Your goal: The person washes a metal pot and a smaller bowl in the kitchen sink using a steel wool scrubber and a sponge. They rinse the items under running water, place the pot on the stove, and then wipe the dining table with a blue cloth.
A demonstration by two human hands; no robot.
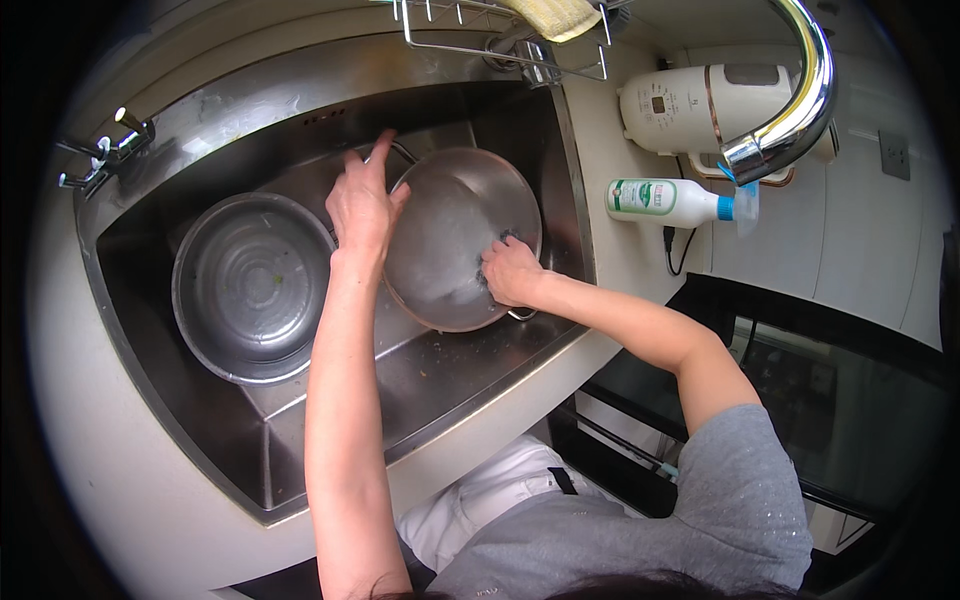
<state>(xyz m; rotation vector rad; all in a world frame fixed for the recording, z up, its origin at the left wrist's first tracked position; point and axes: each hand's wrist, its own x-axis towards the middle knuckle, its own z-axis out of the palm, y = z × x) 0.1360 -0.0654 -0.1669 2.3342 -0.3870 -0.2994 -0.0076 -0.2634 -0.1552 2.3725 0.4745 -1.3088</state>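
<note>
A wide round metal pan with looped side handles lies in a stainless steel sink, its inside wet and cloudy. My right hand presses a dark scouring pad, mostly hidden under the fingers, against the pan's right inner wall. At the pan's upper left, my left hand is at the looped handle, thumb near the rim and fingers spread around the handle; the grip is partly hidden. Left of my left forearm sits a second round metal pan with a little water and small green scraps in it.
A wire rack holding a yellow sponge cloth overhangs the sink's back edge. On the right counter are a white bottle with a blue neck, a cream kitchen appliance and its cord. A chrome faucet arches at upper right.
</note>
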